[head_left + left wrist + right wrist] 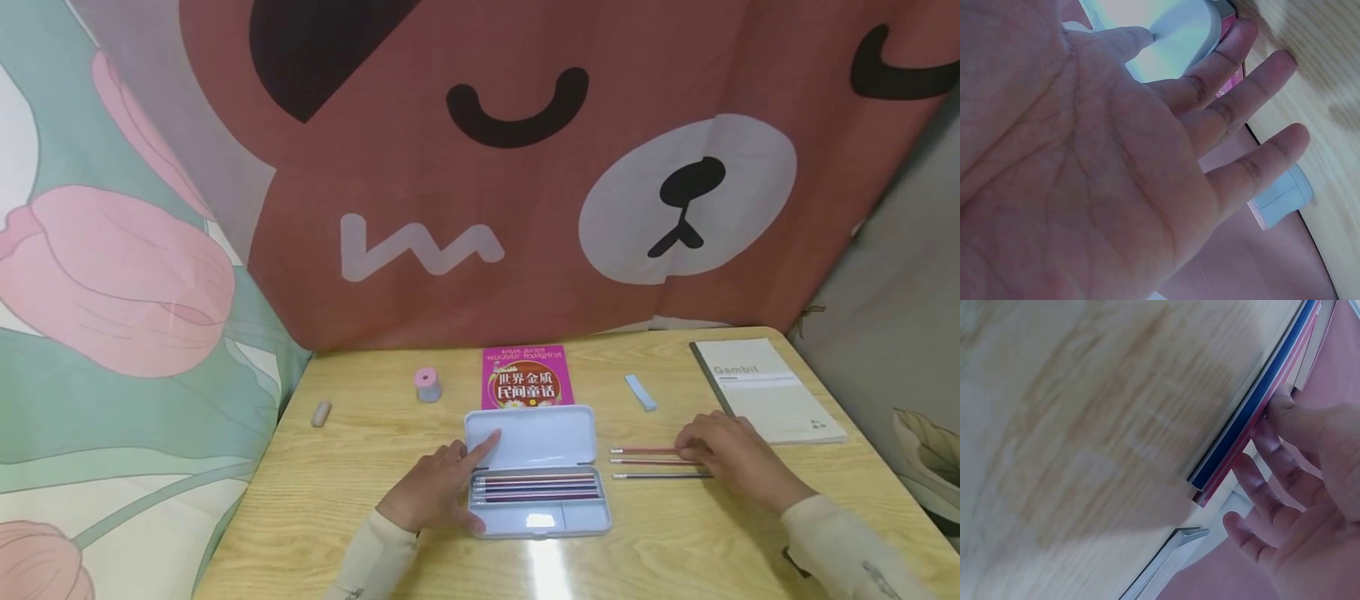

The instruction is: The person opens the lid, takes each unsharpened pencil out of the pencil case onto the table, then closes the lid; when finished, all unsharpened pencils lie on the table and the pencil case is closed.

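Wooden table (pixel 360 508), bear curtain (pixel 525 167) beyond both hands. Left hand (pixel 438 492) flat, steadying pencil case (pixel 536 471); right hand (pixel 731 454) pinches pencils (pixel 645 462).

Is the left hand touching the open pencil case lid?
Touching. The head view shows the left hand with its straight forefinger lying on the pencil case lid.

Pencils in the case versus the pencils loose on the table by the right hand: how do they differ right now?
The pencils in the case lie packed together in the open pencil case, untouched; the left hand rests on the case's side. The loose pencils lie spread apart on the table, with the right hand on their ends. Both sets lie left-to-right.
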`<control>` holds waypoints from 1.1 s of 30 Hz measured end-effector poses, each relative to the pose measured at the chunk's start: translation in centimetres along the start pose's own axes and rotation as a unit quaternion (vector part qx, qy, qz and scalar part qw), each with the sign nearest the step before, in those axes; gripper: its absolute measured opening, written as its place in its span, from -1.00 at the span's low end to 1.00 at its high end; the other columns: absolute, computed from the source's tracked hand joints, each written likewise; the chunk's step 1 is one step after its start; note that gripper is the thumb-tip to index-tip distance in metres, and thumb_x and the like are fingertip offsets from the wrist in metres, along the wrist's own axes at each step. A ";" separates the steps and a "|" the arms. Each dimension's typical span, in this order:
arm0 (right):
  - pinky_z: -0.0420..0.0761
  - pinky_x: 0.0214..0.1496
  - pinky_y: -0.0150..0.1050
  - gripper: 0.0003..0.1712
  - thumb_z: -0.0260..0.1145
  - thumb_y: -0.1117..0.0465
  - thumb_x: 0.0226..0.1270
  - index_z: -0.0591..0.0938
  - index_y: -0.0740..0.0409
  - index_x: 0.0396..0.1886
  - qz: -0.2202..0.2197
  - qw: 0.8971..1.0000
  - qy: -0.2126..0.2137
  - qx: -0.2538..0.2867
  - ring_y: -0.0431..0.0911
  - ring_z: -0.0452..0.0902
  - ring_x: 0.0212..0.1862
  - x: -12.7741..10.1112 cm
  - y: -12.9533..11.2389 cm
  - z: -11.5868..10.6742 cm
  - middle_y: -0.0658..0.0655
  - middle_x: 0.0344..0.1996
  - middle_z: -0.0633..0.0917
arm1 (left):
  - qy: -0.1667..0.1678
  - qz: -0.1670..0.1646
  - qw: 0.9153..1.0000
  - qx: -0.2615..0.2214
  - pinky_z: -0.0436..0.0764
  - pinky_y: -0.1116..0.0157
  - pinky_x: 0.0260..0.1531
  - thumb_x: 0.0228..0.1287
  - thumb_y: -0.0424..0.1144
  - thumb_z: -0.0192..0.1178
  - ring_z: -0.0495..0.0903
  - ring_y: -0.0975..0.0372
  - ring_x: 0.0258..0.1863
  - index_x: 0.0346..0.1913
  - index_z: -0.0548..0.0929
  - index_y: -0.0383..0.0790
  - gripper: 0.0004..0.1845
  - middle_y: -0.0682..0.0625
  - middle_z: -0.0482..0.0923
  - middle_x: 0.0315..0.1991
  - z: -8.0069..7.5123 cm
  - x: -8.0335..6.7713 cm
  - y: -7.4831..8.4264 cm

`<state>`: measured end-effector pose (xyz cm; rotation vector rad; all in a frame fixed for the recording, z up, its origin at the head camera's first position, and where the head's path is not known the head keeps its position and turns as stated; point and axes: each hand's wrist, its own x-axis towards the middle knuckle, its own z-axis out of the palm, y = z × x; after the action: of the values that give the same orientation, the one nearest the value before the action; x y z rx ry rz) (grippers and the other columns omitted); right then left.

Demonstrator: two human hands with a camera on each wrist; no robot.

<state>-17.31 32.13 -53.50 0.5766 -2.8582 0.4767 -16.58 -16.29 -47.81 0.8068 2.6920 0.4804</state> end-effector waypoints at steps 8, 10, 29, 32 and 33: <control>0.52 -0.04 -0.01 -0.79 0.68 0.16 0.26 0.82 -0.17 -0.18 -0.025 0.999 0.033 -0.015 -0.14 0.62 -0.12 0.7 -2.0 -0.4 -0.24 -0.23 0.75 | 0.003 0.002 1.000 0.001 0.58 0.10 0.12 -0.07 0.05 0.80 0.42 0.22 -0.07 0.81 0.14 0.12 0.40 -0.05 0.53 0.07 0.2 0.1 0.0; 0.57 -0.01 0.05 -0.81 0.67 0.12 0.27 0.84 -0.12 -0.16 -0.036 0.999 0.030 -0.018 -0.10 0.65 -0.10 1.2 -3.2 -0.4 -0.20 -0.22 0.78 | 0.002 0.001 1.000 0.003 0.58 0.11 0.11 -0.06 0.06 0.80 0.42 0.22 -0.07 0.81 0.14 0.12 0.39 -0.05 0.53 0.08 0.3 0.2 -0.1; 0.58 0.23 0.04 -0.76 0.48 -0.16 0.52 0.87 -0.18 -0.06 -0.133 0.986 -0.086 0.048 -0.22 0.55 0.01 4.6 -15.0 3.8 -0.27 -0.17 0.72 | 0.011 0.006 1.000 0.009 0.64 0.06 0.16 -0.05 0.05 0.79 0.49 0.18 -0.03 0.81 0.15 0.10 0.38 -0.09 0.57 0.12 0.3 0.0 -0.2; 0.56 0.20 0.01 -0.73 0.45 -0.18 0.54 0.87 -0.17 -0.05 -0.147 0.984 -0.091 0.052 -0.25 0.51 -0.02 4.6 -15.7 4.1 -0.28 -0.18 0.71 | 0.008 0.002 1.000 0.010 0.64 0.07 0.16 -0.03 0.07 0.78 0.48 0.19 -0.03 0.81 0.14 0.12 0.37 -0.08 0.57 0.12 0.3 0.1 -0.3; 0.56 0.19 -0.01 -0.74 0.44 -0.17 0.55 0.87 -0.17 -0.06 -0.151 0.983 -0.089 0.052 -0.26 0.51 -0.02 4.6 -15.8 4.2 -0.28 -0.19 0.70 | 0.008 0.002 1.000 0.011 0.64 0.07 0.15 -0.03 0.07 0.78 0.48 0.19 -0.03 0.81 0.14 0.12 0.38 -0.08 0.57 0.12 0.3 0.0 -0.3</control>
<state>-15.63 15.30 -51.99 1.1030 -2.8464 0.5484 -16.63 -16.41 -48.16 0.8175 2.7150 0.4618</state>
